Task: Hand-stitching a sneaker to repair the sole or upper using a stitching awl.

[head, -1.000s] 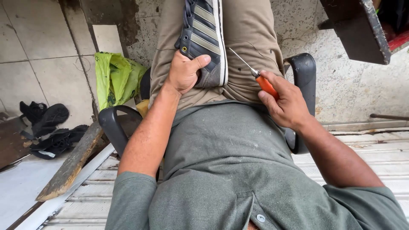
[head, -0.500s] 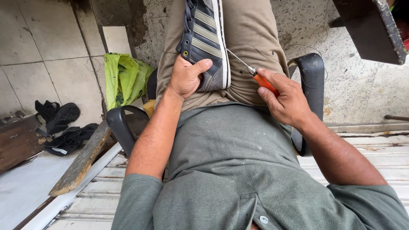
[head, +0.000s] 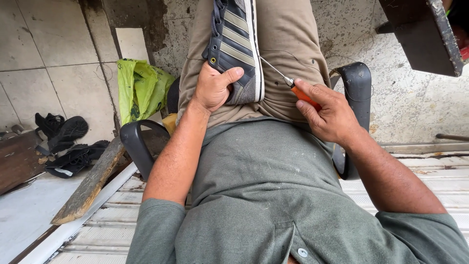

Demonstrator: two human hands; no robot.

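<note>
A dark blue sneaker with grey stripes and a white sole edge lies on my lap, heel towards me. My left hand grips its heel, thumb across the back. My right hand holds an orange-handled awl whose thin metal tip points at the sole edge of the sneaker. A fine thread loops over my khaki trouser leg beside the shoe. I sit in a chair with black armrests.
A green plastic bag leans on the tiled wall at left. Black sandals lie on the floor. A rough wooden plank slants by the left armrest. A dark metal stand juts in at top right.
The view has shifted slightly, with the shoe and hands a little lower in the frame. Both hands keep their grips on the sneaker and the awl.
</note>
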